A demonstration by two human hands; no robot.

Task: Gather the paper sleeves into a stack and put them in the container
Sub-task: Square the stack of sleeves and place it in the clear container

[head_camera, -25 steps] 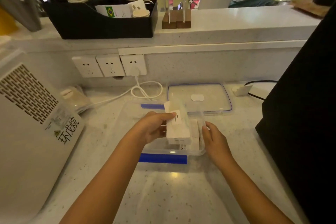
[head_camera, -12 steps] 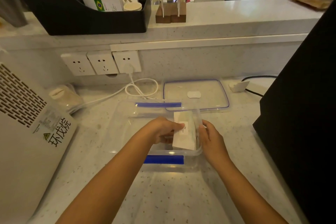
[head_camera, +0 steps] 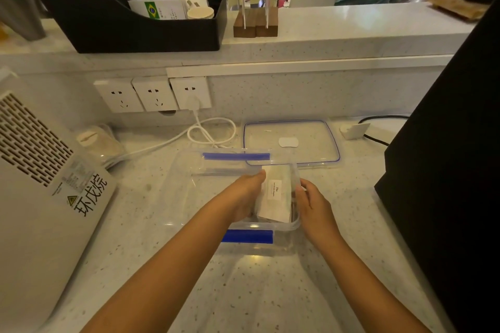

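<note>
A clear plastic container with blue clip bars on its near and far sides stands on the counter in front of me. A stack of white paper sleeves with a small printed label leans inside its right end. My left hand is down in the container, fingers pressed on the stack's left side. My right hand grips the container's right wall from outside, thumb at the rim.
The container's clear lid with a blue seal lies flat behind it. A white appliance stands at left, a black machine at right. A white cable runs from the wall sockets.
The stack went from held upright above the rim down into the container's right end. My left hand followed it inside. My right hand stayed at the right wall.
</note>
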